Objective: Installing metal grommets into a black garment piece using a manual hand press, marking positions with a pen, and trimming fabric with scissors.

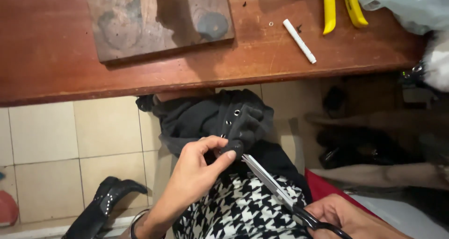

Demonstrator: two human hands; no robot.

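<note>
A black garment [206,119] with metal eyelets lies bunched on my lap, below the table edge. My left hand [196,171] pinches a fold of the black garment between thumb and fingers. My right hand [348,218] grips the black handles of a pair of scissors [271,183]. The scissor blades point up-left, and their tips touch the pinched fold of cloth. Under both hands is black-and-white houndstooth fabric [238,211].
A reddish wooden table [56,66] spans the top, bearing a worn wooden board [159,21], a white marker [299,41], yellow-handled pliers [340,7] and a plastic bag [411,5]. Below are beige floor tiles [70,145] and a black shoe [100,206].
</note>
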